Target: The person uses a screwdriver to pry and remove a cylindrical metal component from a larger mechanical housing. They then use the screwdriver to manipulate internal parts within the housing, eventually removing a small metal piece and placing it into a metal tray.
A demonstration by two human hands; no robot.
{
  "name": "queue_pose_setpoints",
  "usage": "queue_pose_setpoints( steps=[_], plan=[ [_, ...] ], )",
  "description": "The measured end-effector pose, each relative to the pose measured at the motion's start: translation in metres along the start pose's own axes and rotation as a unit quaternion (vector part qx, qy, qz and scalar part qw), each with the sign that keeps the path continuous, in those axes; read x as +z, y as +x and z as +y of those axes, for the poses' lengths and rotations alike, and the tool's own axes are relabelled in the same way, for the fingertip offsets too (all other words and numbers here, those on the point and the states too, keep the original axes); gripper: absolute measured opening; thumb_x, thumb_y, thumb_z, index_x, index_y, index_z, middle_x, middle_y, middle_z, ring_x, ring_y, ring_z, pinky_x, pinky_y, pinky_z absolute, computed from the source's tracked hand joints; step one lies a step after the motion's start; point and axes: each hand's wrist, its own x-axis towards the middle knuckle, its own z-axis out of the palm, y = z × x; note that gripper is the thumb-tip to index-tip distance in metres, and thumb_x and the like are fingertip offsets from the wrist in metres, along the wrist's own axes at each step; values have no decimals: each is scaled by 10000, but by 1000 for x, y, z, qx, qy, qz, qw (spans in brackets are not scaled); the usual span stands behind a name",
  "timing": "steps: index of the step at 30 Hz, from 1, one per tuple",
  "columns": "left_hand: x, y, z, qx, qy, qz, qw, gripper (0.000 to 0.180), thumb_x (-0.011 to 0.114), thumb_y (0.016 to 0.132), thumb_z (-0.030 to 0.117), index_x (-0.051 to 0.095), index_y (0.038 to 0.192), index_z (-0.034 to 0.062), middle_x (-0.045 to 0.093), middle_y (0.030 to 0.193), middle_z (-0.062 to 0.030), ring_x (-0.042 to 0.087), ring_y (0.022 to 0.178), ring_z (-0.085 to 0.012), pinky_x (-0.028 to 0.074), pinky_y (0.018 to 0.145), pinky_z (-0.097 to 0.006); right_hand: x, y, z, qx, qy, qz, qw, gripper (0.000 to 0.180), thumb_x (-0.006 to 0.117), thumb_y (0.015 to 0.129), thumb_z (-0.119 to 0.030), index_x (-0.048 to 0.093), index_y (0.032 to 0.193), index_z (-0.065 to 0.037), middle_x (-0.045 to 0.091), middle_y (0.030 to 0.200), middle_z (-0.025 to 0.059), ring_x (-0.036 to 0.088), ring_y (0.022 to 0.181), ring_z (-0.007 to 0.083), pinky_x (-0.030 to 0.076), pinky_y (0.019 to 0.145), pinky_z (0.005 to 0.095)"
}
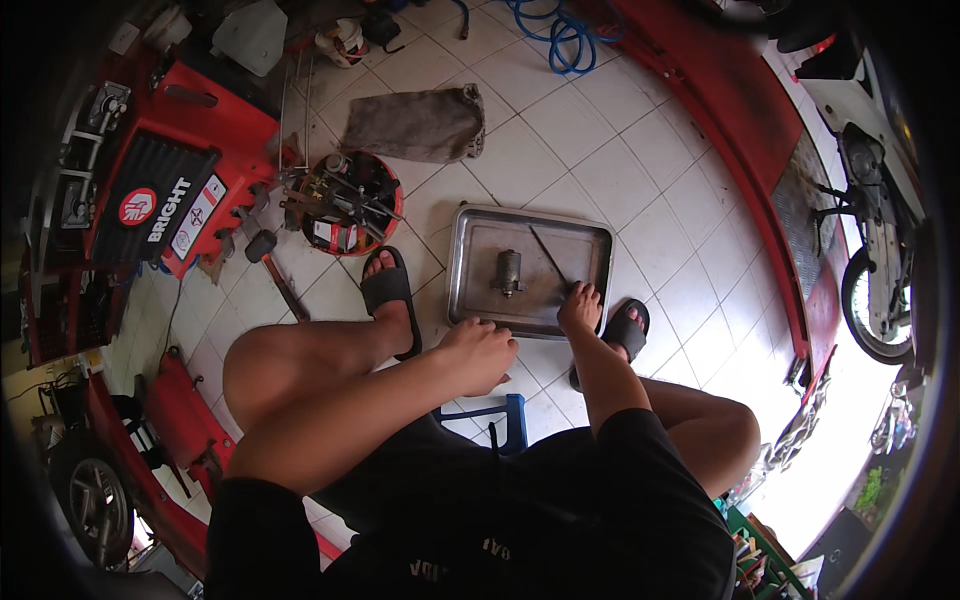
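Observation:
A shallow metal tray (470,300) lies on the white tiled floor between my feet. In it a small grey cylindrical motor part (508,272) stands near the middle, and a thin metal tool (548,255) lies slanted to its right. My right hand (580,308) reaches over the tray's near rim, fingertips closed on the tool's near end. My left hand (482,352) is curled into a loose fist against the near rim, with nothing visible in it. I sit low on a small blue stool (505,415), wearing black sandals.
A red round container (350,203) full of hand tools stands left of the tray, with a grey rag (415,123) behind it. Red plastic body panels (170,190) lie at left. A blue hose (560,35) coils at the back, and a motorcycle (875,230) is parked at right.

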Motion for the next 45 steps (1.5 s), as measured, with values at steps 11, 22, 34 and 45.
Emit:
queue_pose_setpoints(
  steps=[11, 22, 34, 45],
  plan=[
    [34, 40, -91, -176, -242, 27, 954, 491, 717, 925, 365, 665, 1242, -6, 736, 1075, -185, 720, 1002, -338, 565, 862, -436, -138, 12, 39, -13, 198, -331, 923, 413, 658, 805, -402, 741, 799, 3, 717, 753, 176, 742, 789, 365, 594, 737, 474],
    [126, 230, -122, -453, -314, 180, 815, 840, 726, 809, 679, 688, 1153, -86, 684, 1226, -305, 667, 1177, -412, 539, 1000, -464, -367, -160, 56, -179, 495, -49, 849, 276, 625, 834, -99, 632, 1057, 64, 653, 732, 179, 682, 703, 340, 522, 691, 412],
    [117, 216, -125, -420, -699, 142, 560, 530, 918, 734, 409, 653, 1062, 88, 700, 912, -73, 680, 801, -255, 562, 697, -460, -362, -143, 58, -274, 504, -20, 819, 275, 656, 813, -79, 650, 1057, 47, 630, 724, 93, 607, 625, 200, 495, 624, 336],
    [-150, -30, -4, 74, -914, 213, 338, 553, 580, 1026, 354, 483, 1394, -47, 604, 1233, -198, 564, 1208, -416, 421, 1122, -585, -352, -135, 52, -178, 658, -177, 710, 403, 465, 1114, -368, 613, 1171, 3, 575, 819, 14, 566, 725, 115, 511, 691, 285]
  ],
)
